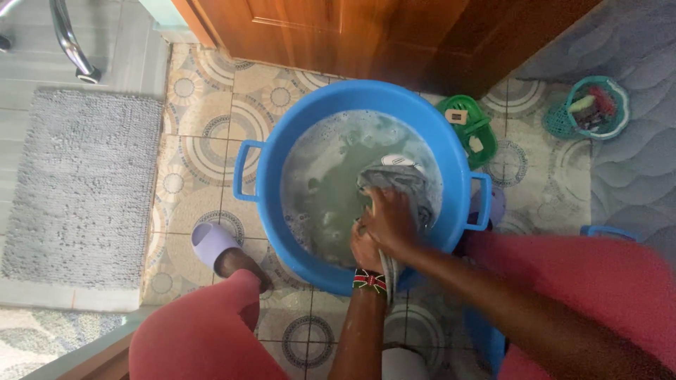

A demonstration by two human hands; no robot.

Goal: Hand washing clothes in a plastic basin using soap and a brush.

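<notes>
Grey cloth (403, 184) was gripped by both hands over the soapy water in a blue basin (282, 141).

Right hand (389, 219) lay closed on top of the wet cloth, its fingers curled into the fabric at the basin's near right side; the left hand (365, 250), wearing a beaded wristband (370, 281), clutched the same cloth from below, just under the right one, with a strip of fabric hanging down over the rim. Murky, foamy water (324, 183) filled the basin, which stood on patterned floor tiles (204, 148). A green basket (468, 127) sat just beside the basin, a teal basket (591, 109) further off, and a grey mat (84, 183) lay well apart.
</notes>
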